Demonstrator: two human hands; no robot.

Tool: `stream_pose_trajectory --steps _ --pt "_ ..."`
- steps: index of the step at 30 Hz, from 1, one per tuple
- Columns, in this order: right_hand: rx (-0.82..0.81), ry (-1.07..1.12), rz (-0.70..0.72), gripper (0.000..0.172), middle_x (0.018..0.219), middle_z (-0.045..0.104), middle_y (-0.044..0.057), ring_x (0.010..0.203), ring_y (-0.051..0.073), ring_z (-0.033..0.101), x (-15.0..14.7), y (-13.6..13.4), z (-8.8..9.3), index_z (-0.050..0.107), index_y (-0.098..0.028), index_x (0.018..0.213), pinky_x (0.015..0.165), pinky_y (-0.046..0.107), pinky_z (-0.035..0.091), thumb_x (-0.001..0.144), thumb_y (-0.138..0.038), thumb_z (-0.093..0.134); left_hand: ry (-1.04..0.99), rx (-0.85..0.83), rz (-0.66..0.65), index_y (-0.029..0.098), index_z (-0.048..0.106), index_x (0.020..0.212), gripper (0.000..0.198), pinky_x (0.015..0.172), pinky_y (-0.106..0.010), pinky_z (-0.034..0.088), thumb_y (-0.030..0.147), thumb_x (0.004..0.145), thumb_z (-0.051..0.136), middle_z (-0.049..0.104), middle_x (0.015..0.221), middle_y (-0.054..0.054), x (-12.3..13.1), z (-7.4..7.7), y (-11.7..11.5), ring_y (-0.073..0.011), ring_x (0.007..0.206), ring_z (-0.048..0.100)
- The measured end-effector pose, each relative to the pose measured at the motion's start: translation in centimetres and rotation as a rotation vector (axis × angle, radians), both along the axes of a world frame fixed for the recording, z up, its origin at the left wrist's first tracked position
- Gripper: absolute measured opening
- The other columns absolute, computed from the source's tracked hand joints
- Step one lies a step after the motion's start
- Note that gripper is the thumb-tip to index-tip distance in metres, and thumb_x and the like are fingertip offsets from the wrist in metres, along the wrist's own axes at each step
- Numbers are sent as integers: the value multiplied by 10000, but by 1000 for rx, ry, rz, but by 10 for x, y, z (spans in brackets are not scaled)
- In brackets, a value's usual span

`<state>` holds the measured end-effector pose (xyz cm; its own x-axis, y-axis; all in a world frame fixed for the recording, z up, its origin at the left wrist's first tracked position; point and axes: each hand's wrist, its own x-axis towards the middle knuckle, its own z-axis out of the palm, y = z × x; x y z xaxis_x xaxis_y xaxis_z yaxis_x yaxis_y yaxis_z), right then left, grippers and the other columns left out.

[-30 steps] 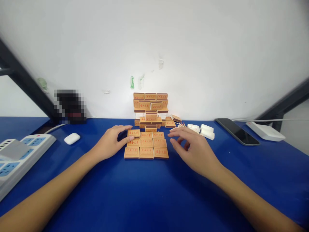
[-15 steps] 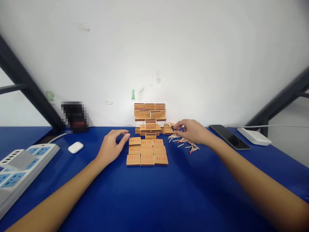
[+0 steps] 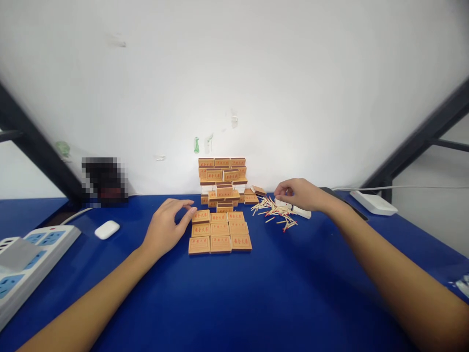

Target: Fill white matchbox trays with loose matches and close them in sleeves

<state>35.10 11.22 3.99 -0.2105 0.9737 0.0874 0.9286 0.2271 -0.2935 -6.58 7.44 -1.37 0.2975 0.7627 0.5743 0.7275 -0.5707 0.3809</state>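
Note:
My left hand point(image 3: 166, 225) rests on the table with fingers stretched and slightly apart, its fingertips by the left edge of a flat block of matchboxes point(image 3: 220, 229) laid in rows. My right hand point(image 3: 298, 194) is bent down beyond the loose matches point(image 3: 273, 209), thumb and fingers closed at a white matchbox tray point(image 3: 283, 203); the fingers partly cover it. Another white tray point(image 3: 302, 212) lies just under the palm. Behind the flat block, matchboxes are built up into a stepped stack point(image 3: 222, 174) near the wall. A tilted matchbox point(image 3: 258, 190) leans by the stack's right side.
At the left are a power strip point(image 3: 44, 259) and a white earphone case point(image 3: 107, 230). A phone point(image 3: 357, 211), partly hidden by my right arm, and a white flat box point(image 3: 373, 202) with a cable lie at the right. Dark metal beams flank the blue table point(image 3: 227, 303).
My right hand has moved right, from the tilted matchbox to the white trays, uncovering more of the matches. My left hand stays by the flat block. The view has shifted slightly.

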Motion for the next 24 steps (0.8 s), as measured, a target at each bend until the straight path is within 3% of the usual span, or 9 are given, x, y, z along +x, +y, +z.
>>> stream_pose_trajectory --steps 4,8,11,17,24 --pt "23 -28 -92 192 884 788 90 770 226 681 30 -5 0 791 -184 891 719 341 490 826 -298 650 23 46 -28 203 724 1185 273 984 -441 562 395 1059 576 802 1068 -71 1 -2 0 -268 1073 703" --pt "-46 -50 -96 194 848 776 57 785 233 699 53 -14 -5 783 -221 857 711 330 507 780 -369 682 38 93 -34 186 735 1149 259 963 -438 566 381 1050 596 803 1062 -78 -1 -4 4 -266 1040 710" --pt "-78 -82 -115 312 889 768 74 786 253 697 65 -23 -14 759 -218 927 685 346 506 723 -454 741 56 117 -42 181 738 1148 249 945 -425 569 364 1050 601 803 1060 -80 -1 -4 4 -263 1029 713" --pt "-97 -151 -135 317 839 726 95 763 278 661 76 -29 -28 611 -229 759 671 381 475 685 -490 775 99 173 -65 173 733 1151 226 914 -407 576 336 1046 616 796 1014 -68 1 0 1 -252 986 721" --pt "-94 -147 -146 265 827 736 82 757 267 666 75 -38 -15 617 -235 769 663 373 464 736 -456 759 115 249 -87 175 727 1173 205 875 -381 582 298 1041 631 792 992 -54 7 6 -11 -230 934 727"
